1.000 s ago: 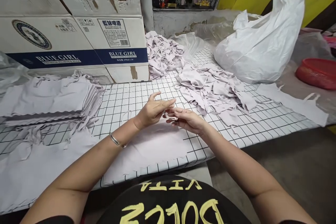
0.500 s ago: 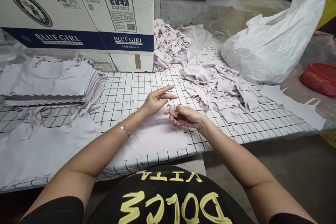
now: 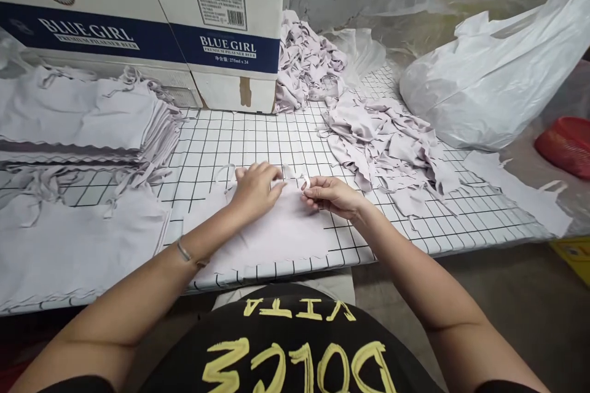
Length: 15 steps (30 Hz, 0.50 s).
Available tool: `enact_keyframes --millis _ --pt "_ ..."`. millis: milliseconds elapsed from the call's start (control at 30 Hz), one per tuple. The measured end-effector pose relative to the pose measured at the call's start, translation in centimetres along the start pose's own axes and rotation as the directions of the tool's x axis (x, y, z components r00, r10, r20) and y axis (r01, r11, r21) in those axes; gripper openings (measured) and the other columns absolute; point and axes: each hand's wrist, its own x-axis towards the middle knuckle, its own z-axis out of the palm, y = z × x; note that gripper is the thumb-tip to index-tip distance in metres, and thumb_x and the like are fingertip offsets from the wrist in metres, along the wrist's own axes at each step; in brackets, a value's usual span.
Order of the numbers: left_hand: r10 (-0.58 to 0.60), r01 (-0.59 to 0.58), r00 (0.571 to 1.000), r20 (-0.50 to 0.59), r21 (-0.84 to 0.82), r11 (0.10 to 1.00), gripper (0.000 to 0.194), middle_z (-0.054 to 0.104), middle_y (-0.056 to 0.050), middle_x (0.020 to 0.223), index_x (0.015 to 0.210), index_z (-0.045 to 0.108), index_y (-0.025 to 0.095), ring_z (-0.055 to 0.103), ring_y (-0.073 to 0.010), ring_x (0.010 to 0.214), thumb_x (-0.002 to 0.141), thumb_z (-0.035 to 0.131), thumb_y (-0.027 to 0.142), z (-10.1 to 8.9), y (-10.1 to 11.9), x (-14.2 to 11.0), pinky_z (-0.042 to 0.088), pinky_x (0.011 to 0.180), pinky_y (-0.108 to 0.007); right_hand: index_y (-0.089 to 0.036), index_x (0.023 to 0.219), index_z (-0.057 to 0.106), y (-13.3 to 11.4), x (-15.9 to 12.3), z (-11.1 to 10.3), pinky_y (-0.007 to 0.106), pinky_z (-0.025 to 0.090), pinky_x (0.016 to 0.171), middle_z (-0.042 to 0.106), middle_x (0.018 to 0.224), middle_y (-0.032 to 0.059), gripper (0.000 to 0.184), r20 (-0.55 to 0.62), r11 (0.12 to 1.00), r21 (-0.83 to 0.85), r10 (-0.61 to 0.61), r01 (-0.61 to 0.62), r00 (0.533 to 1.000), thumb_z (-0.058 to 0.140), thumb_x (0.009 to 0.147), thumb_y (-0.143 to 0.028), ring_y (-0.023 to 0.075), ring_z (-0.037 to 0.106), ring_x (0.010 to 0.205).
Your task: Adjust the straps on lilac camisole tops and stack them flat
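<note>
A pale pink camisole top (image 3: 276,227) with thin straps lies flat on the table in front of me. My right hand (image 3: 334,198) pinches one shoulder strap (image 3: 306,183) between thumb and fingertips at the garment's upper right. Over the upper left part, my left hand (image 3: 255,193) rests with bent fingers and its thumb held apart; nothing shows in its grasp. Another strap loop (image 3: 224,171) sticks up just beyond the left hand.
Stacked matching tops (image 3: 78,116) lie at left, with more tops (image 3: 83,245) nearer me. Behind stands a beer carton (image 3: 239,0). Loose pink pieces (image 3: 382,141) heap at centre right, beside a white plastic bag (image 3: 488,80). A single top (image 3: 520,190) lies far right, near a red basket (image 3: 565,144).
My left hand has come down from above the garment and drawn its outstretched fingers in. My right hand stays at the strap, slightly farther right. The view has tipped downward.
</note>
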Motion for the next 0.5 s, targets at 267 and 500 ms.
enact_keyframes --millis 267,500 --pt "-0.125 0.121 0.964 0.236 0.035 0.992 0.011 0.064 -0.005 0.094 0.086 0.062 0.021 0.05 -0.0267 0.097 0.083 0.065 0.031 2.4 -0.7 -4.0 0.025 0.085 -0.044 -0.014 0.079 0.069 1.2 1.0 0.4 0.023 0.049 0.061 0.067 0.083 0.0046 0.031 -0.116 0.975 -0.139 -0.192 0.176 0.975 0.089 0.061 -0.031 0.0139 0.06 0.07" --pt "-0.149 0.174 0.962 0.229 -0.09 0.981 0.009 0.07 -0.001 0.093 0.081 0.067 0.024 0.05 -0.0253 0.1 0.083 0.066 0.032 2.6 -0.6 -3.9 0.021 0.087 -0.045 -0.017 0.077 0.069 2.8 1.6 1.3 0.031 0.048 0.069 0.066 0.079 0.0031 0.027 -0.074 0.842 -0.48 -0.32 0.247 0.944 0.08 0.069 -0.04 0.0179 0.059 0.073"
